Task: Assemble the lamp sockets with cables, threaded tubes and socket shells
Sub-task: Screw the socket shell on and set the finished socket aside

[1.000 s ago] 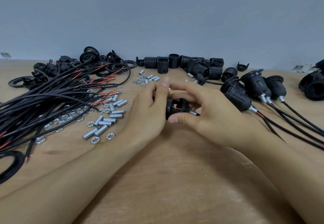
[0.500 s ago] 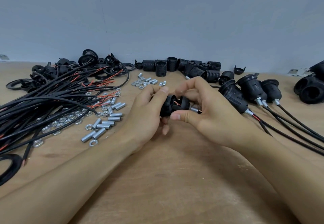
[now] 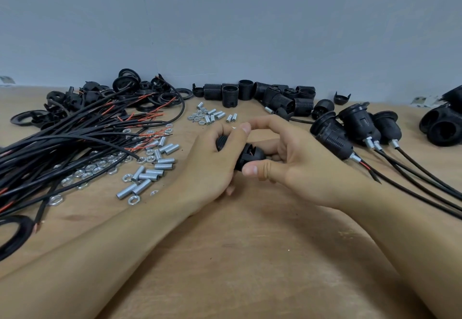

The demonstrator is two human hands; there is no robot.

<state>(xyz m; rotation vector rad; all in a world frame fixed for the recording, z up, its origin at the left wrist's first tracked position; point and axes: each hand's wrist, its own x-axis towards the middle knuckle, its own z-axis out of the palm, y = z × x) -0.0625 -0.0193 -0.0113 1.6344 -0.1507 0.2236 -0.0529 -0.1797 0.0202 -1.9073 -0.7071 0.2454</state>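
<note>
Both hands met over the middle of the table [image 3: 250,256], holding one black socket [image 3: 247,156] just above the wood. The left hand [image 3: 212,166] curled round its left end, thumb tip on top. The right hand [image 3: 300,163] gripped the right end, thumb under the near side and forefinger arched over the top; the other fingers were tucked behind the socket. Most of the socket was hidden by the fingers.

To the left lay a thick bundle of black cables [image 3: 75,143] with red wire ends, running from the left edge toward the far middle. Loose tubes [image 3: 152,168] and nuts [image 3: 85,171] were scattered just beside the left wrist, some under the cables. A smaller heap of tubes and nuts [image 3: 212,117] sat beyond the hands. Black rings and caps [image 3: 125,88] were piled at the far left by the wall [image 3: 225,18].

A row of ribbed shells [image 3: 275,96] stood and lay along the wall, far middle. To the right, three finished sockets [image 3: 355,128] lay on their sides, their cables [image 3: 425,181] trailing toward the near right edge, close past the right forearm. More black parts [image 3: 445,123] sat at the far right edge.

Bare wood lay open between the forearms and toward the near edge. A dark ring [image 3: 15,236] crossed the near left edge.
</note>
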